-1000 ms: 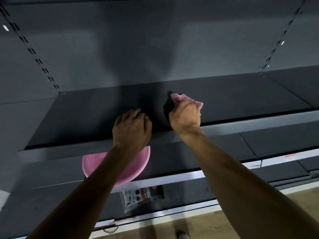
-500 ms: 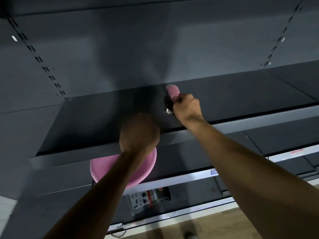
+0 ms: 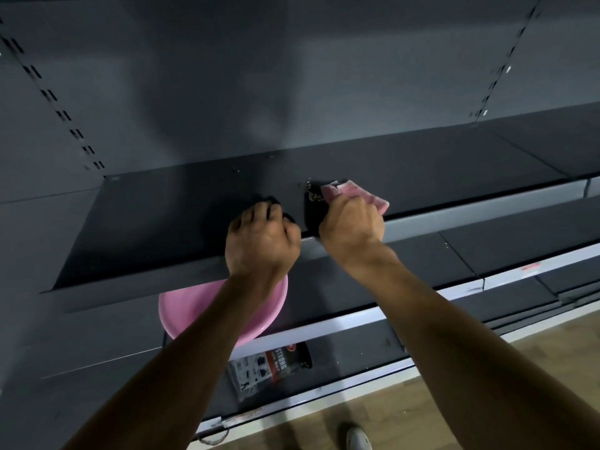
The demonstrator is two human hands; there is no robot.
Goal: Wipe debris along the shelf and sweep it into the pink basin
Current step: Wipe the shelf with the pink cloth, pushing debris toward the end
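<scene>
Your right hand (image 3: pixel 352 224) sits just right of the frame's centre, fingers curled tight around a pink cloth (image 3: pixel 363 194) that pokes out past your knuckles toward the upper right. The cloth is down on the dark shelf (image 3: pixel 168 219), near its front lip. Right beside the cloth on its left there's a little clump of debris (image 3: pixel 312 193), small pale-brownish bits, blurry enough that I can't tell what they actually are.

Your left hand (image 3: pixel 261 243) is a bit left of centre, at the front edge of that same shelf. Its fingers are bent over onto the shelf surface, knuckles up. I can't make out anything held in it, and honestly can't tell from this angle whether it's gripping the edge or just resting there. The two hands are near each other but not touching.

The pink basin (image 3: pixel 194 306) is lower down, just left of centre, sitting on the shelf below and sticking out from under the top shelf's front lip. Your left forearm crosses over it, so only part of the rim and bowl shows. It's well below the debris, directly under your left hand.

Further down, near the bottom middle, there's a printed packet (image 3: pixel 263 368) on a lower shelf, with red and black lettering. A shoe (image 3: pixel 358 440) shows at the bottom edge on the wooden floor (image 3: pixel 487 378).
</scene>
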